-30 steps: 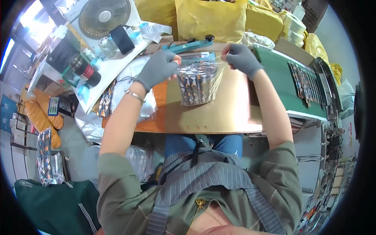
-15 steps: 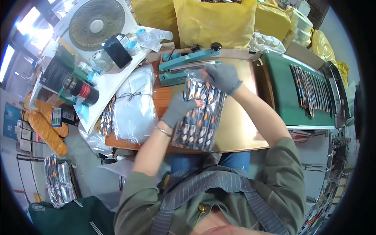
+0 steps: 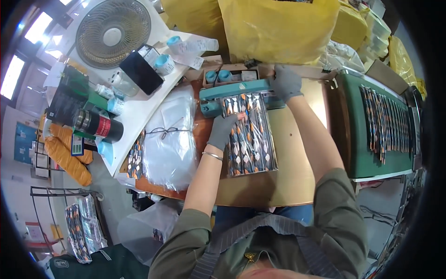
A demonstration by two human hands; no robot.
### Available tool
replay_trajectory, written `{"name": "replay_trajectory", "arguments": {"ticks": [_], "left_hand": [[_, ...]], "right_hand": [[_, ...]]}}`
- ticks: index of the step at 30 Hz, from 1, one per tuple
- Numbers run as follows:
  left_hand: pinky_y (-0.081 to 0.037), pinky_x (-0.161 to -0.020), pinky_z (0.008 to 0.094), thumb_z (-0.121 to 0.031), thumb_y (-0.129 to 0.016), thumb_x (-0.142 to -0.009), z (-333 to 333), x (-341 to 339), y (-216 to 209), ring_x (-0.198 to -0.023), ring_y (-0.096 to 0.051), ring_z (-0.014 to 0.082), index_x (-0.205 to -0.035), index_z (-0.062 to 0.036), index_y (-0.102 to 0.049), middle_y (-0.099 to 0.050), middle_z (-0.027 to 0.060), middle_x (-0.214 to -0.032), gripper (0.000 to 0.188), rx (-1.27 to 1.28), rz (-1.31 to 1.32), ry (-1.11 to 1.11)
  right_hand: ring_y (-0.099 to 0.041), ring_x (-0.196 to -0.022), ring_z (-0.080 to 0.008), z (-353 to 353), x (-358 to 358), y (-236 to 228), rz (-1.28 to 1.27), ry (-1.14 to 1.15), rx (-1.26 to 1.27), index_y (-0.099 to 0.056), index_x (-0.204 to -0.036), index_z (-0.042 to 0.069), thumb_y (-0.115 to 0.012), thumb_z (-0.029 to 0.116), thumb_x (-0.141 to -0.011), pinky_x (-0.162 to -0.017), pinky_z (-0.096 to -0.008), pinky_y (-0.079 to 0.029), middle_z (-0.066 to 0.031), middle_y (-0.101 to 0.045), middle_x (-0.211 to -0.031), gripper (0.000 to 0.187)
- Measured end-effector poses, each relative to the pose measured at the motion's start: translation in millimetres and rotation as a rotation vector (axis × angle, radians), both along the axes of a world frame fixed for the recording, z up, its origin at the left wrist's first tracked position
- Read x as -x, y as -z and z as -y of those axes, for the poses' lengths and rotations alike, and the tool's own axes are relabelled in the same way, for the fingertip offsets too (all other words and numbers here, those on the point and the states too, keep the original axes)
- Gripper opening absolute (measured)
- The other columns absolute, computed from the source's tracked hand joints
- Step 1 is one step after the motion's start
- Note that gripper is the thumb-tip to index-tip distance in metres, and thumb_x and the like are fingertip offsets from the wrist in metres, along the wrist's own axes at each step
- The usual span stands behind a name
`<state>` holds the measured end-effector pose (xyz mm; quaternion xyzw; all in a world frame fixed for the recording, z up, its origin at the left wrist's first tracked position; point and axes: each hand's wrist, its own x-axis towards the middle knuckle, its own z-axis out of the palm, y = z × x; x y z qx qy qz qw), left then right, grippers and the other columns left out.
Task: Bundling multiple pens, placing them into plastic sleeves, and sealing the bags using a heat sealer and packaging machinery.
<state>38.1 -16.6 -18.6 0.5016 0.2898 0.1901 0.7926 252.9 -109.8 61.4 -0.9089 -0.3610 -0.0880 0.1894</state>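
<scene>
A clear bag of patterned black, orange and white strips [image 3: 251,149] lies on the work table. My left hand [image 3: 223,132], in a grey glove with bare fingertips, grips its left side near the top. The bag's upper end is in a teal bag sealer [image 3: 234,90], whose lever is down across it. My right hand [image 3: 286,83], also gloved in grey, is closed over the lever's right end and hides the black knob there.
Left of the bag is a stack of clear plastic bags [image 3: 169,135]. A white shelf holds a fan [image 3: 112,37], a phone [image 3: 141,72] and a dark flask [image 3: 98,124]. Patterned strips [image 3: 388,121] lie on a green surface at right. Yellow sacks [image 3: 278,32] stand behind.
My right hand has left the bag's top and moved to the sealer's lever, which has swung down from raised. The bag has moved so its top is in the sealer.
</scene>
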Motion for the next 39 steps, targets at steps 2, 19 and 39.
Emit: {"name": "replay_trajectory", "arguments": {"ticks": [2, 19, 39], "left_hand": [[-0.05, -0.075, 0.0263, -0.009, -0.068, -0.074, 0.7, 3.8, 5.2, -0.081, -0.063, 0.0142, -0.099, 0.0054, -0.065, -0.067, 0.0085, -0.092, 0.029, -0.062, 0.029, -0.019], [-0.047, -0.077, 0.0289, -0.019, -0.069, -0.078, 0.8, 27.7, -5.4, -0.084, -0.061, 0.0131, -0.101, 0.0018, -0.063, -0.066, 0.008, -0.095, 0.032, -0.271, -0.002, 0.077], [-0.025, -0.11, 0.0314, -0.015, -0.039, -0.088, 105.9, 84.9, -26.1, -0.123, -0.043, 0.0179, -0.125, -0.0192, -0.048, -0.052, 0.0012, -0.126, 0.038, -2.448, 0.031, 1.163]], "right_hand": [[-0.062, -0.076, -0.0344, -4.7, -3.1, 12.2, -0.019, 0.004, -0.034, -0.062, -0.08, 0.01, -0.053, 0.027, -0.08, -0.066, -0.0435, -0.049, -0.0152, -0.064, -0.081, 0.02], [-0.054, -0.111, -0.028, 88.2, 62.5, 78.4, -0.53, -0.281, -0.575, -0.02, -0.14, -0.002, -0.055, 0.049, -0.086, -0.091, -0.0352, -0.042, -0.0237, -0.048, -0.128, 0.082], [-0.044, -0.115, -0.0374, 302.5, 240.5, 96.8, -0.318, -0.298, -0.317, -0.054, -0.11, 0.003, -0.058, 0.03, -0.083, -0.097, -0.042, -0.037, -0.0211, -0.048, -0.121, 0.039]]}}
